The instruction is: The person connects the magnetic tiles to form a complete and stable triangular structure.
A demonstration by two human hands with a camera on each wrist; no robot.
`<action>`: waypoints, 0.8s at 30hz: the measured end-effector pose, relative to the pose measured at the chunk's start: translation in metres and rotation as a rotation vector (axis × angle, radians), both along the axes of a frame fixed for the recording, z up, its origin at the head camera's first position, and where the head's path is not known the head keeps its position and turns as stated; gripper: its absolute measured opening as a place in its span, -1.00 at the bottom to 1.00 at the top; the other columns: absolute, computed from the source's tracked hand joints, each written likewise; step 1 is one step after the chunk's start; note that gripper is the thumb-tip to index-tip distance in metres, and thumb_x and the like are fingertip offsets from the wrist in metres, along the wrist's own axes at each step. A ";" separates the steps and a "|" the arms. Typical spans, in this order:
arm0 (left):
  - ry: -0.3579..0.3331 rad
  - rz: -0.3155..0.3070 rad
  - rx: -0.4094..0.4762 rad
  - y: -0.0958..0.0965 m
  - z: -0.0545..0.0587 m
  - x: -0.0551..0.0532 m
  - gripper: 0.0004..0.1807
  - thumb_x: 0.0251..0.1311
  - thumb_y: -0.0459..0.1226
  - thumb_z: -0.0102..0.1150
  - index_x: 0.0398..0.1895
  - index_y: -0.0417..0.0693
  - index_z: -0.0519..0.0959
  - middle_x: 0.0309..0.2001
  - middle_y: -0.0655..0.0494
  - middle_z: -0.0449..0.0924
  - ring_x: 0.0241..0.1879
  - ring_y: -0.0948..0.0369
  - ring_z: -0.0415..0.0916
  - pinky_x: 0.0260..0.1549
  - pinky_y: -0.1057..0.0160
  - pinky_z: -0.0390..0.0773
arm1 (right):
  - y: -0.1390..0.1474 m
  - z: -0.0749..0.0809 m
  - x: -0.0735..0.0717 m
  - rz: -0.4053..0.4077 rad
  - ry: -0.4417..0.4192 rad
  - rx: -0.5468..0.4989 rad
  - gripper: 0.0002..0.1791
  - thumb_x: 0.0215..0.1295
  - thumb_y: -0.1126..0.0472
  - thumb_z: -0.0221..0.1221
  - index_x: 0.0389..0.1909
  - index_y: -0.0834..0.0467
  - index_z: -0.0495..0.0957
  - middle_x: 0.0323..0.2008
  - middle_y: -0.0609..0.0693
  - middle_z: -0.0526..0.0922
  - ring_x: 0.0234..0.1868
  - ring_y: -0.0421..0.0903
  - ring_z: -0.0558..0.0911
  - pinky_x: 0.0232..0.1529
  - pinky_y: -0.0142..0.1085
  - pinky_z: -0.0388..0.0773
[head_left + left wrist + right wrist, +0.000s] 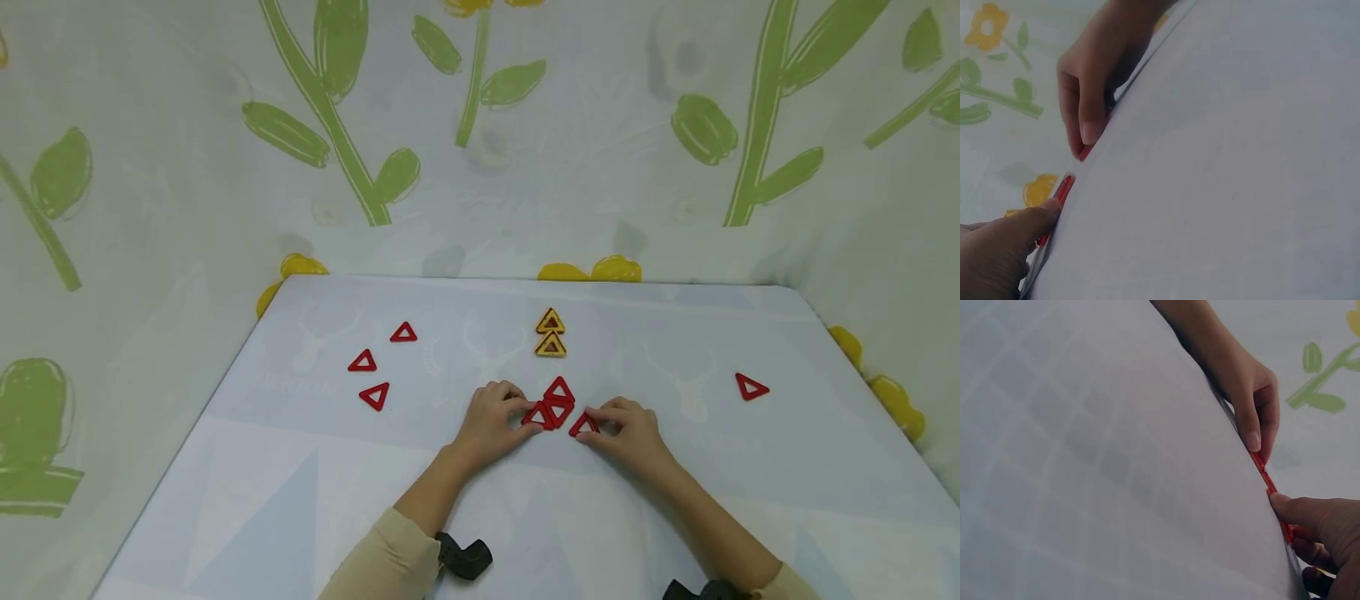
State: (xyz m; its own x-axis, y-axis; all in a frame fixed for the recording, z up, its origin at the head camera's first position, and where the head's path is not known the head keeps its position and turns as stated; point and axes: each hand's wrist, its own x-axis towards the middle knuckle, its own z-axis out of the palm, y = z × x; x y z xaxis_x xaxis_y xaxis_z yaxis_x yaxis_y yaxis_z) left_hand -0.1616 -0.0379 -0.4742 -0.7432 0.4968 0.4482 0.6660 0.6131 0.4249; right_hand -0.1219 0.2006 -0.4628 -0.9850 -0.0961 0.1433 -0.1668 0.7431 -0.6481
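Note:
In the head view, my left hand (491,423) pinches a red triangular frame (547,416) between thumb and fingers, flat on the table. That triangle sits against an upside-down red triangle (567,417), which has another red triangle (550,392) above it. Just right of this group, my right hand (630,433) pinches a separate red triangle (577,425), a small gap away. Edge-on in the left wrist view, the left hand (1004,247) holds its red piece (1066,187). In the right wrist view, the right hand's thumb and fingers hold a red piece (1288,532).
Two yellow triangles (551,350) are stacked tip to base farther back on the white table (465,517). Three loose red triangles (403,338) lie at the left. One more red triangle (742,386) lies at the right. A leaf-patterned curtain (570,167) stands behind.

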 end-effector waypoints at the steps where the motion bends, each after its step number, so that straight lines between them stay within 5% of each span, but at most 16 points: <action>1: 0.000 0.000 -0.004 0.000 0.000 0.000 -0.71 -0.03 -0.07 0.40 -0.25 0.01 0.71 -0.22 0.15 0.51 -0.20 0.21 0.43 -0.18 0.22 0.39 | -0.002 0.001 0.000 0.001 -0.001 0.000 -0.53 -0.07 0.10 0.45 -0.09 0.21 0.67 -0.34 -0.04 0.59 -0.30 -0.13 0.47 -0.26 -0.17 0.18; 24: -0.040 0.005 -0.017 0.000 0.002 0.002 -0.68 0.03 -0.07 0.37 -0.19 -0.01 0.70 -0.20 0.14 0.52 -0.18 0.20 0.42 -0.16 0.20 0.40 | -0.014 -0.003 -0.003 0.011 0.077 -0.021 -0.56 -0.13 0.16 0.47 -0.17 0.24 0.69 -0.39 -0.06 0.60 -0.37 -0.16 0.42 -0.30 -0.22 0.16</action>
State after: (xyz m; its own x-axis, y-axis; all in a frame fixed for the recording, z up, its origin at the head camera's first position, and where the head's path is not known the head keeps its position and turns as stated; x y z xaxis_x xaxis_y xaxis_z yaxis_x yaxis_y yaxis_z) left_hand -0.1600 -0.0379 -0.4718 -0.7628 0.5000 0.4100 0.6457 0.6237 0.4406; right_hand -0.1251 0.1865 -0.4654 -0.9698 -0.1026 0.2212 -0.2248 0.7272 -0.6485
